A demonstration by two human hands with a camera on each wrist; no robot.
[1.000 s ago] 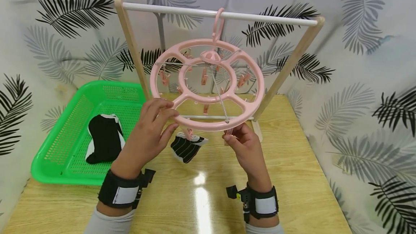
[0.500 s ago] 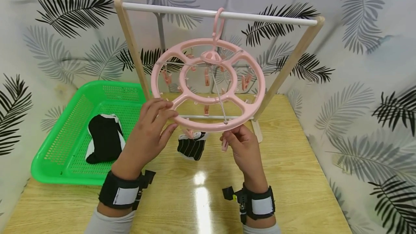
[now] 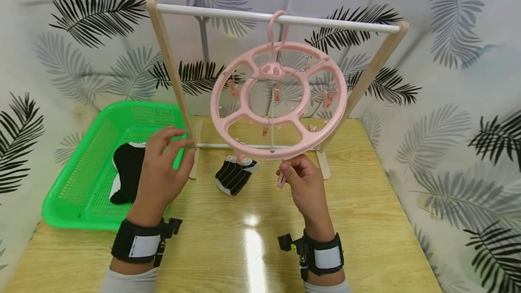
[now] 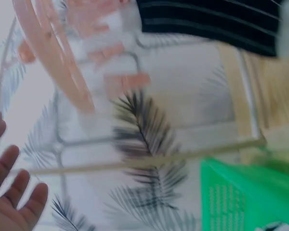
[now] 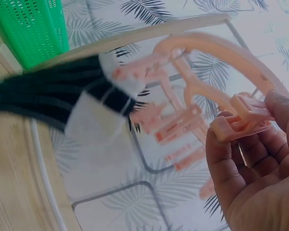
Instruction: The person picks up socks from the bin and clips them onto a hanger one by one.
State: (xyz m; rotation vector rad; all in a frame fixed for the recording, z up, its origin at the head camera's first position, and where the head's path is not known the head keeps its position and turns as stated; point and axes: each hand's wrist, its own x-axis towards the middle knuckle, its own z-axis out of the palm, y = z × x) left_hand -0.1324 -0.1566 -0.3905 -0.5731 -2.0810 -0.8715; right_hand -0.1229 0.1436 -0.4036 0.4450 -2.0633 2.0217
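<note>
A round pink clip hanger point(image 3: 228, 137) hangs tilted by its hook from a white rod. From one of its clips hangs a black-and-white striped sock point(image 3: 235, 175), clear in the right wrist view too. My right hand point(image 3: 304, 182) pinches a pink clothespin point(image 5: 241, 120) below the hanger's near rim, between thumb and fingers. Left of the hanger, my left hand point(image 3: 164, 166) is apart from it, fingers spread and slightly bent, holding nothing. Behind that hand, black-and-white fabric point(image 3: 127, 171), partly hidden, lies in the green basket point(image 3: 61, 193).
A wooden stand point(image 3: 167, 58) carries the white rod point(image 3: 244, 14) across the back of the wooden table point(image 3: 366, 220). Several other pink clips dangle under the hanger. A leaf-patterned covering point(image 3: 447, 116) rises behind and to the right.
My left hand has let go of the hanger's rim and moved left. The hanger has swung right and tilted. My right hand keeps its pinch on the clothespin, which now points downward.
</note>
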